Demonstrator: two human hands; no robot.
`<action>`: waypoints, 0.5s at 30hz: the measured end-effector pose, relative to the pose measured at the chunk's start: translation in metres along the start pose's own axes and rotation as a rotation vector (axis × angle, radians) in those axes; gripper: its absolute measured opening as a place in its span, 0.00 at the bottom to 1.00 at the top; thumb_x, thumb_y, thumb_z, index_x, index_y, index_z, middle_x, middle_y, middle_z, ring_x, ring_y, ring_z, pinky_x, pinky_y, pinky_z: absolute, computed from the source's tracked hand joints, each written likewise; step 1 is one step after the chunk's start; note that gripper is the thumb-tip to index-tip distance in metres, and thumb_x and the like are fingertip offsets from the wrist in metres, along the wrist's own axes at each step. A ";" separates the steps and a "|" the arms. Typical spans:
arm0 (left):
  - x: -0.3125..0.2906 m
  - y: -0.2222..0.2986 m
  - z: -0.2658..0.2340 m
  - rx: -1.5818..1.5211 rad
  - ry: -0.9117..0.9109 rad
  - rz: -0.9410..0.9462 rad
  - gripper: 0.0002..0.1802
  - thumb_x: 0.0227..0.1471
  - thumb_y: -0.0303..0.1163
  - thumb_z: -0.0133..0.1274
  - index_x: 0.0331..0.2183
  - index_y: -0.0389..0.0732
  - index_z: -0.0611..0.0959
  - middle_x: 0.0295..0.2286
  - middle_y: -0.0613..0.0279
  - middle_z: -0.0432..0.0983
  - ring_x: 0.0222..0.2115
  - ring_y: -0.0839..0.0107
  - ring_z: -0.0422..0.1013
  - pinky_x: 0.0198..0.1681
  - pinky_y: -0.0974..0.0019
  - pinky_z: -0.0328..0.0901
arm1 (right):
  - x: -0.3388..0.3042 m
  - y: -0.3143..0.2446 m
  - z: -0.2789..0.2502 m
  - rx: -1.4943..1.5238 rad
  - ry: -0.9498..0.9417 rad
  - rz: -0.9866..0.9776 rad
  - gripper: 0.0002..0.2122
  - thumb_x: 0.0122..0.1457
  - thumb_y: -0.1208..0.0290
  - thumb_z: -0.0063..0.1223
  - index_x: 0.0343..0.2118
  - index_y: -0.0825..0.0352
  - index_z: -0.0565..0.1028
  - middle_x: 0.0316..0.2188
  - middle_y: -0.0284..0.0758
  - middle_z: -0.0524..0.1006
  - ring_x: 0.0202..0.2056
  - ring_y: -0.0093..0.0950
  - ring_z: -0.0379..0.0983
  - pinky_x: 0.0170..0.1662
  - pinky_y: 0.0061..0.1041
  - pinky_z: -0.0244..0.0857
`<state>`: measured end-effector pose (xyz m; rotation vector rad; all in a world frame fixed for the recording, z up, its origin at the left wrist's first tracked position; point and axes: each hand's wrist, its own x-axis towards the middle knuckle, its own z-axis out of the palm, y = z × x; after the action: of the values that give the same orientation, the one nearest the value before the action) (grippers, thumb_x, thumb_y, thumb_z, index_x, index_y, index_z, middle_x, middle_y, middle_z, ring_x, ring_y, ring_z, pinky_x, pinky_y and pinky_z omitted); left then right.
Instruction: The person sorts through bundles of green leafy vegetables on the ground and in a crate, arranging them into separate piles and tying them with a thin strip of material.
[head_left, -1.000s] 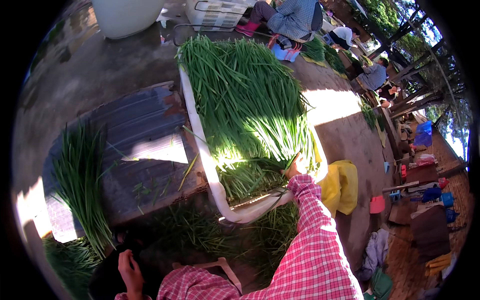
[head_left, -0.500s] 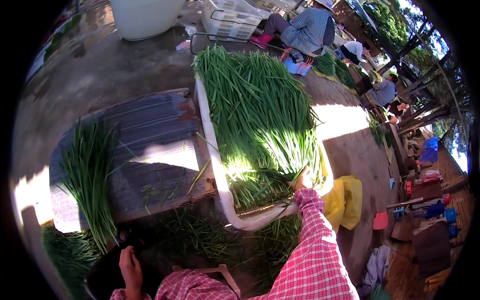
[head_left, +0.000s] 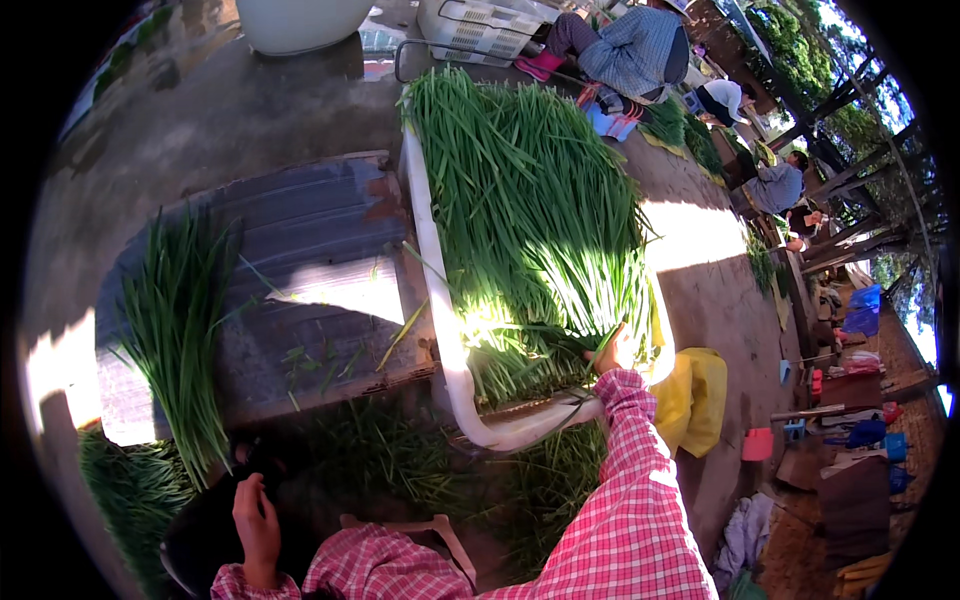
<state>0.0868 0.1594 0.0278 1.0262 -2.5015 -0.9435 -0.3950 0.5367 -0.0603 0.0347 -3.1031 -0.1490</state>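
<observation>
While the right hand (head_left: 616, 350) clasps stalks (head_left: 570, 342), the green pile (head_left: 525, 190) lies forward and left.

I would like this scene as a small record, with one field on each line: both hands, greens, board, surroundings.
Left hand: low at picture's left, nothing visibly held
Right hand: against the long green leaves, fingers partly hidden
Greens: large pile in a white tub; smaller bundle on the board
Board: dark, partly sunlit, with loose leaf bits
Surroundings: yellow cloth beside the tub; white crate beyond
</observation>
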 end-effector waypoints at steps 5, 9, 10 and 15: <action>-0.002 -0.002 -0.001 0.004 0.017 0.030 0.14 0.38 0.14 0.40 0.33 0.33 0.68 0.23 0.56 0.62 0.23 0.65 0.62 0.28 0.71 0.58 | 0.002 -0.007 -0.001 0.157 -0.193 0.054 0.51 0.34 0.64 0.62 0.52 0.68 0.31 0.53 0.52 0.36 0.55 0.42 0.33 0.55 0.37 0.32; 0.000 -0.001 -0.002 -0.019 0.013 -0.005 0.14 0.39 0.14 0.40 0.33 0.33 0.68 0.24 0.53 0.63 0.24 0.62 0.63 0.28 0.68 0.58 | -0.009 -0.017 -0.030 0.200 -0.224 0.024 0.52 0.32 0.65 0.63 0.52 0.70 0.31 0.52 0.55 0.40 0.54 0.45 0.38 0.54 0.37 0.35; 0.000 0.001 -0.002 -0.031 0.015 -0.014 0.14 0.39 0.14 0.39 0.33 0.33 0.68 0.24 0.52 0.63 0.25 0.60 0.63 0.27 0.67 0.59 | -0.009 -0.014 -0.025 0.210 -0.194 0.019 0.52 0.31 0.65 0.63 0.52 0.71 0.32 0.52 0.55 0.41 0.54 0.44 0.39 0.54 0.36 0.36; 0.001 0.003 -0.002 -0.052 0.008 -0.019 0.14 0.39 0.14 0.39 0.34 0.33 0.68 0.24 0.52 0.63 0.25 0.61 0.63 0.28 0.67 0.59 | -0.003 -0.015 -0.024 0.144 -0.199 0.060 0.53 0.30 0.63 0.64 0.52 0.71 0.34 0.51 0.55 0.43 0.54 0.42 0.41 0.54 0.34 0.38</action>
<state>0.0855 0.1587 0.0313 1.0373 -2.4520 -1.0022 -0.3904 0.5193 -0.0378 -0.0742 -3.3020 0.0784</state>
